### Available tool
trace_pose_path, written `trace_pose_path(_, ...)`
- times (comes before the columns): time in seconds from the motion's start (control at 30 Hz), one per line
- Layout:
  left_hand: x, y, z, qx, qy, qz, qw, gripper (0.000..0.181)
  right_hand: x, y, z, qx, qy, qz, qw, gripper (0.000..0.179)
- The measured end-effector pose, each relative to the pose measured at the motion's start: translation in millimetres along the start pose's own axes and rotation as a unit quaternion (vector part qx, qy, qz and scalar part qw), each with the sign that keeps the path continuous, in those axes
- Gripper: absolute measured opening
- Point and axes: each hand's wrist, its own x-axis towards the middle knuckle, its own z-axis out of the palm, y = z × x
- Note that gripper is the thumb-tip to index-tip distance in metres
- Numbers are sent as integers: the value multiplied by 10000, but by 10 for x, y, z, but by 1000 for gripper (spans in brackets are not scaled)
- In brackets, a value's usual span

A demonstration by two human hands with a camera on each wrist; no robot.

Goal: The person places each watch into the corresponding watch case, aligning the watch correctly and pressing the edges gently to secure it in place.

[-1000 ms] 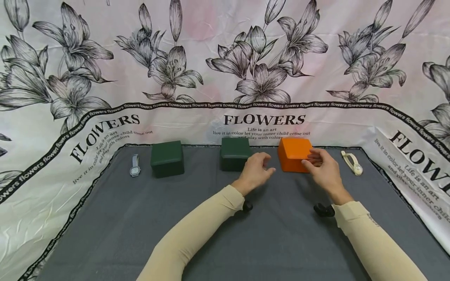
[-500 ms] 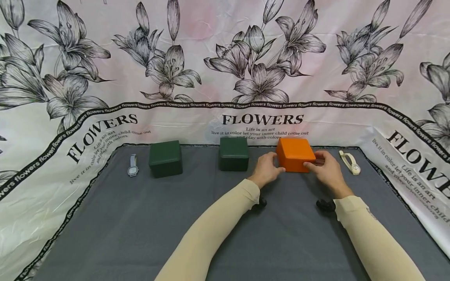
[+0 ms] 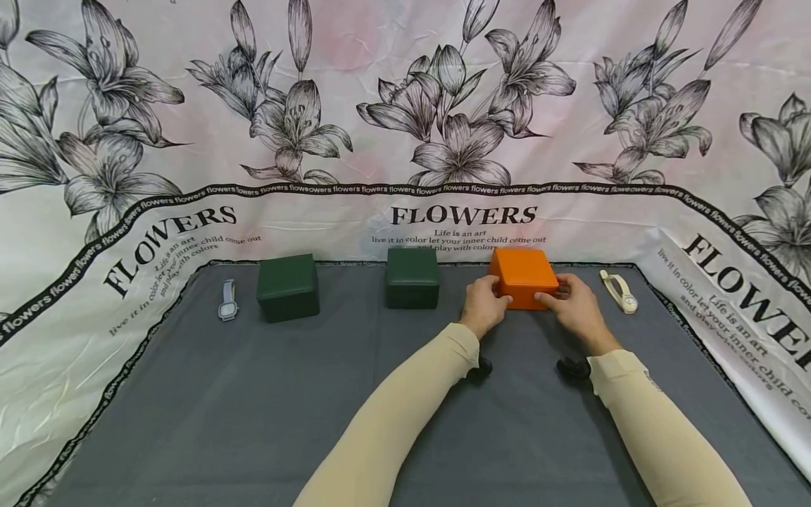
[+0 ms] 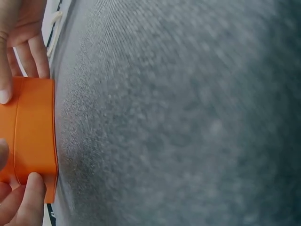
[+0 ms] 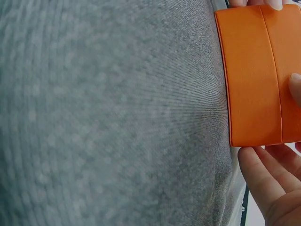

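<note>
An orange box with a seam round its lid stands on the grey cloth at the back, right of the middle. My left hand holds its left side, thumb at the front. From the other side my right hand grips it, thumb on the front face near the lid seam. In the left wrist view, left fingers lie against one end of the box. Right fingers sit along the near end of the box in the right wrist view. The lid is closed.
Two dark green boxes stand to the left, one near, one farther off. A pale blue watch lies at the far left, a cream watch at the far right. A flower-printed curtain rises behind the grey cloth.
My left hand has come rightward from near the middle green box to the orange box's left side. My right hand has settled on its right side. The head view has shifted slightly.
</note>
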Motion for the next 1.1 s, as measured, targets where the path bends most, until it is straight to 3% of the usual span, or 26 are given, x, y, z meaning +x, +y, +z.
trace_pose_path(0.27, -40, -36, -32, -29, 12, 74, 10000, 44, -93, -40, 7, 24, 29, 27, 10000, 66)
trace_pose_path(0.47, -140, -53, -117, 417, -2, 426, 9982, 34, -256, -119, 11, -88, 13, 129, 9999, 70)
trace_pose_path(1.1, -667, -156, -496, 658, -406, 716, 9944, 26, -848, -404, 88, -278, -177, -168, 9993, 65)
